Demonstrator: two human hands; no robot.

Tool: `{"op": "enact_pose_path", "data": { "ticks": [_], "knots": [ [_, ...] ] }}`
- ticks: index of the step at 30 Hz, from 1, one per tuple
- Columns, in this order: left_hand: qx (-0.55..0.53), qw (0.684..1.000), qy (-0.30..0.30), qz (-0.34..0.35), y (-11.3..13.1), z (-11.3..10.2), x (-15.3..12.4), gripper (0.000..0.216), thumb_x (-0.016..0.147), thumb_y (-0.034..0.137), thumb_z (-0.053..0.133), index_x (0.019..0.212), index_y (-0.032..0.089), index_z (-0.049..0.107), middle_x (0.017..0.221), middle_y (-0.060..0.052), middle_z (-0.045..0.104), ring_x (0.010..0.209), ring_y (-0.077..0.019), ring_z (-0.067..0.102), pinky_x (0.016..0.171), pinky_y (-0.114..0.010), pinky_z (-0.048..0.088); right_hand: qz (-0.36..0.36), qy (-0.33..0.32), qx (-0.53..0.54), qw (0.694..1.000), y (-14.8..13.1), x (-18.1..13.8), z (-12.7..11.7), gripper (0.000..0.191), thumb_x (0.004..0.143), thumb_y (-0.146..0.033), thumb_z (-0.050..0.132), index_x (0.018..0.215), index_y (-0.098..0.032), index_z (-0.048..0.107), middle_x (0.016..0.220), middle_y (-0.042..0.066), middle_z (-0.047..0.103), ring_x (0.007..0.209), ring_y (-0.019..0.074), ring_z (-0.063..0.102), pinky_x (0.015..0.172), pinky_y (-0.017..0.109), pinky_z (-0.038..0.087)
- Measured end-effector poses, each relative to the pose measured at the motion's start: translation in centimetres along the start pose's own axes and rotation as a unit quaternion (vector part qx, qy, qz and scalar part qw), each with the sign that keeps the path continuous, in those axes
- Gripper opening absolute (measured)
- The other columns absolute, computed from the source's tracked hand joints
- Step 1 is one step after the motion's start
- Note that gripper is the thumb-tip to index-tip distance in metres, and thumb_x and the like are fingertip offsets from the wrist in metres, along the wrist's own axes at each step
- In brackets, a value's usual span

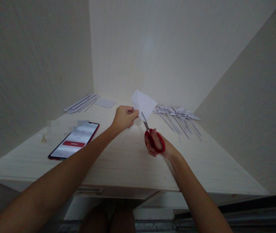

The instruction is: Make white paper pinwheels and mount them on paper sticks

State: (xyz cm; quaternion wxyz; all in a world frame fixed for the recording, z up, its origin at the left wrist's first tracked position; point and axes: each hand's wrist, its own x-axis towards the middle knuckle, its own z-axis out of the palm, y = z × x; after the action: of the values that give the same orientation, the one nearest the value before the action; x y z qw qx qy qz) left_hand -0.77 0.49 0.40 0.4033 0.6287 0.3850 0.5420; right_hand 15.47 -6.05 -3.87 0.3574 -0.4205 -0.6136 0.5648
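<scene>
Paper (145,103) is held above the counter (128,168), one o'clock from my left fingers (135,114), pinched on its edge — my right fingers (149,148) clamp the scissors (147,128), blades toward eleven o'clock, at its near corner.

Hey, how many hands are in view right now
2: the left hand, pinching the white paper by its lower left edge, and the right hand, to its right, gripping the red scissors.
</scene>
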Motion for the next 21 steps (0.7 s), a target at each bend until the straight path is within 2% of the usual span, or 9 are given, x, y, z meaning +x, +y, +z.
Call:
{"op": "enact_pose_path", "data": {
  "ticks": [13, 21],
  "knots": [
    [0.009, 1.0, -0.006, -0.002, -0.25, -0.07, 0.09, 0.031, 0.076, 0.01, 0.052, 0.046, 0.013, 0.046, 0.028, 0.008, 0.037, 0.021, -0.0028, 0.033, 0.027, -0.014, 0.018, 0.006, 0.014, -0.028, 0.999, -0.27, 0.0, -0.13, 0.053, 0.078, -0.069, 0.034, 0.061, -0.019, 0.042, 0.032, -0.008, 0.039, 0.023, 0.0073, 0.036, 0.027, 0.018, 0.03],
    [0.015, 1.0, -0.004, -0.012, -0.46, -0.07, 0.17, 0.028, 0.075, 0.011, 0.05, 0.048, 0.013, 0.047, 0.03, 0.008, 0.038, 0.021, -0.0034, 0.033, 0.027, -0.015, 0.019, 0.012, 0.012, -0.033, 0.999, -0.47, -0.16, -0.16, 0.056, 0.077, -0.07, 0.033, 0.062, -0.017, 0.044, 0.035, -0.006, 0.042, 0.025, 0.0066, 0.037, 0.027, 0.017, 0.026]
  ]
}}
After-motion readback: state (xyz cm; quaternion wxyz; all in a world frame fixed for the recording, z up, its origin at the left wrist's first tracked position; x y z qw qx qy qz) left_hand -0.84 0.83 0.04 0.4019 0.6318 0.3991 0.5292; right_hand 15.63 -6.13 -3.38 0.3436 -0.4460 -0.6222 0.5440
